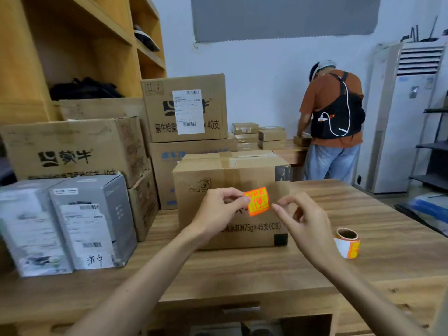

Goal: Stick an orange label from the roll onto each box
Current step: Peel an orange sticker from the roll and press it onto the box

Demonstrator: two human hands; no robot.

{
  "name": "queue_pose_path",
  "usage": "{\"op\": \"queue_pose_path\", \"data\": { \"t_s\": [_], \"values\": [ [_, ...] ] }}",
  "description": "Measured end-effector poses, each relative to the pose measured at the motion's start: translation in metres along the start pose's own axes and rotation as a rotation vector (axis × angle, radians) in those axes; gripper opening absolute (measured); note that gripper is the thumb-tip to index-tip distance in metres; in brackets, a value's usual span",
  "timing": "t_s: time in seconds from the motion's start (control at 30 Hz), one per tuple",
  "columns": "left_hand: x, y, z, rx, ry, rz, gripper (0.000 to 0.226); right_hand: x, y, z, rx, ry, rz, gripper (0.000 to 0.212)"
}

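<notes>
Left hand pinches the orange label by its left edge, before the taped cardboard box. Right hand, fingers curled, sits just beside the label's right edge; contact unclear. Grey boxes crowd the left. The label roll stands to the right on the wooden table.

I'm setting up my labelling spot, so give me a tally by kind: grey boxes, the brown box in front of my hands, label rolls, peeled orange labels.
Grey boxes: 2
Brown box: 1
Label roll: 1
Peeled orange label: 1
Total: 5
</notes>
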State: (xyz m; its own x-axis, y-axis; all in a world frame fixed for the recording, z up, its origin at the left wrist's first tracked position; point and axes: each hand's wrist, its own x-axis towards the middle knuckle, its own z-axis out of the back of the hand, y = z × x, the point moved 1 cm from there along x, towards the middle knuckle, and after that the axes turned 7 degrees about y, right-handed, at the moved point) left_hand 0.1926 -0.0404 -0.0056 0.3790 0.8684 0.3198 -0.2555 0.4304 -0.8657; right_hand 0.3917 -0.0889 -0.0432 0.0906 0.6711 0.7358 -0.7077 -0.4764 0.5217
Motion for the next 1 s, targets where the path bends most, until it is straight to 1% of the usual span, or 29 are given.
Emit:
{"op": "queue_pose_path", "data": {
  "t_s": [0.1,0.17,0.27,0.37,0.43,0.53,0.57,0.67,0.9,1.0],
  "values": [
    [-0.009,0.004,0.028,0.062,0.002,-0.009,0.01,0.017,0.012,-0.024,0.31,0.125,-0.105,0.007],
    [-0.014,0.009,0.045,0.119,-0.012,-0.031,0.01,0.025,0.019,-0.042,0.43,0.201,-0.139,0.006],
    [-0.019,0.018,0.068,0.163,-0.047,-0.059,0.011,0.033,0.03,-0.068,0.484,0.265,-0.124,0.005],
    [-0.025,0.024,0.087,0.209,-0.085,-0.067,0.017,0.04,0.043,-0.086,0.521,0.29,-0.116,0.01],
    [-0.027,0.027,0.1,0.259,-0.144,-0.086,0.015,0.043,0.053,-0.094,0.461,0.281,-0.058,0.012],
    [-0.028,0.03,0.113,0.366,-0.23,-0.124,0.011,0.048,0.068,-0.101,0.178,0.222,0.096,0.012],
    [-0.027,0.03,0.117,0.399,-0.253,-0.138,0.009,0.05,0.072,-0.104,0.124,0.194,0.136,0.013],
    [-0.021,0.032,0.128,0.424,-0.282,-0.146,0.009,0.06,0.079,-0.116,0.035,0.133,0.22,0.012],
    [0.001,0.042,0.138,0.439,-0.285,-0.131,0.01,0.083,0.073,-0.145,-0.081,0.136,0.187,0.01],
    [0.007,0.05,0.139,0.467,-0.316,-0.133,0.01,0.086,0.07,-0.152,-0.102,0.129,0.18,0.011]
  ]
}}
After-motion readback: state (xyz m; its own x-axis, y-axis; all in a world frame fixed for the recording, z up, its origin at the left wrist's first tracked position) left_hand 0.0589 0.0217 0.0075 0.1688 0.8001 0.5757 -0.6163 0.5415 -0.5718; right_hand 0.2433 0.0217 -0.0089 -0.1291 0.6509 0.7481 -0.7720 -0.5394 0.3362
